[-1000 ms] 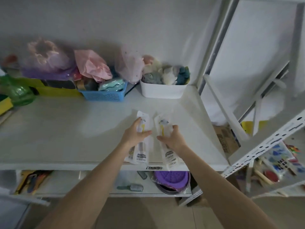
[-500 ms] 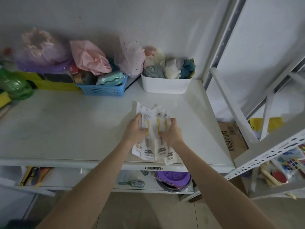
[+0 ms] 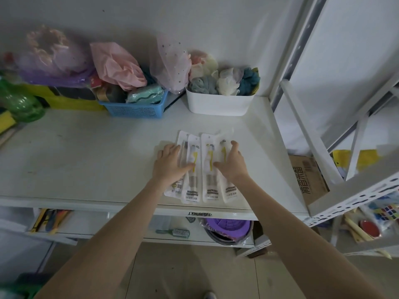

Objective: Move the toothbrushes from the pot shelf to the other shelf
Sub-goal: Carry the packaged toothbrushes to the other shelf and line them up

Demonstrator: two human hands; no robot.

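Several toothbrushes in white packets [image 3: 200, 169] lie side by side, long ways toward me, near the front edge of the white shelf [image 3: 86, 160]. My left hand [image 3: 170, 164] rests flat on the leftmost packets, fingers spread. My right hand [image 3: 232, 164] lies with spread fingers over the rightmost packet. Neither hand grips a packet. Yellow brush handles show through the packets between my hands.
At the back of the shelf stand a white tub of bath sponges [image 3: 218, 102], a blue basket [image 3: 138, 108] with pink bags and a green bottle [image 3: 19, 104]. Below are a hairbrush [image 3: 174, 233] and purple bowl [image 3: 226, 228]. A second rack [image 3: 354, 190] stands at right.
The packets, gathered in a bunch between both hands half a second ago, now lie spread in a row on the shelf, with my hands flattened on top.
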